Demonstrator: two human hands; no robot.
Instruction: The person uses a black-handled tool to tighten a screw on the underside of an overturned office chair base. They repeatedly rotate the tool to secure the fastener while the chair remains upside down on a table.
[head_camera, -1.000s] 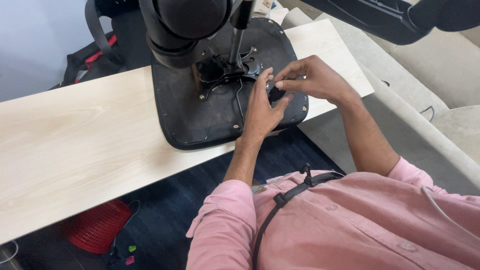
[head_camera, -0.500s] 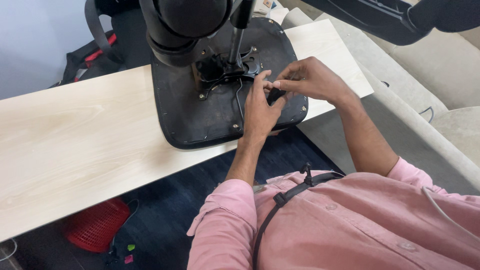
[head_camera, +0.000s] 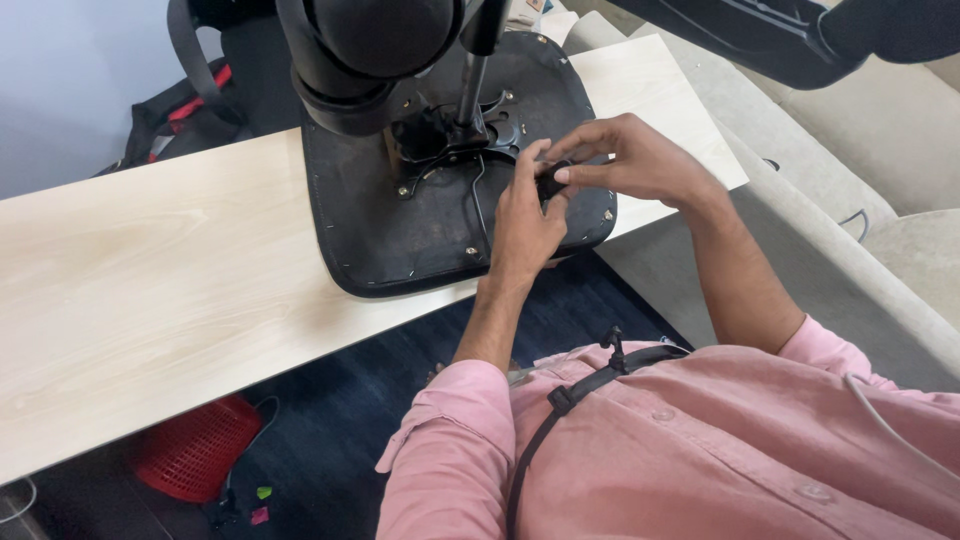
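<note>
At the three o'clock edge of the upturned chair seat base (head_camera: 400, 225) on the counter (head_camera: 150, 270), both hands, left hand (head_camera: 525, 225) and right hand (head_camera: 630, 160), pinch a small black knob (head_camera: 550, 183), apparently mid-fitting, calling next for careful turning.

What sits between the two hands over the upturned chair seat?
Head view: a small black part, pinched between left hand and right hand, above the chair seat underside.

A single head-worn camera looks steeply down from above the person's own chest, close to the work. The left hand (head_camera: 525, 215) and right hand (head_camera: 630, 160) sit just right of centre; a pale wooden table (head_camera: 150, 270) stretches away to their left, and dark floor (head_camera: 350, 400) lies below them, toward the viewer.
</note>
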